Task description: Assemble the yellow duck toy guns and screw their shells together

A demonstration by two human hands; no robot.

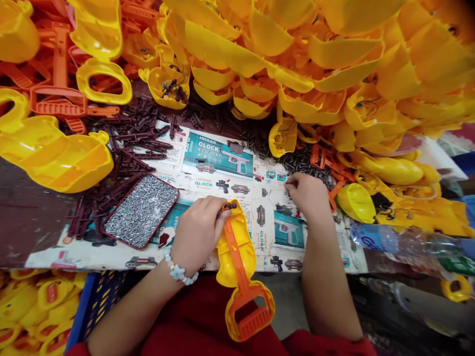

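Note:
My left hand (200, 230) is closed on the top end of a yellow plastic toy shell half (243, 247). A long orange handle piece (237, 262) lies inside the shell, its loop end low over my lap. A small dark brown part (231, 205) shows at the shell's top, by my left thumb. My right hand (307, 194) is over the printed cardboard, fingertips pinched together beside a heap of small dark metal pieces (300, 160); what they hold, if anything, is too small to make out. A red-rimmed tray (177, 199) of short silver pins or screws lies left of my left hand.
Stacked yellow shells (230, 54) fill the back. Dark brown plastic parts (137, 133) and orange handles (59, 99) lie at the left. A clear plastic bottle (415, 241) lies at the right edge. A blue crate (79, 311) with yellow pieces stands below left.

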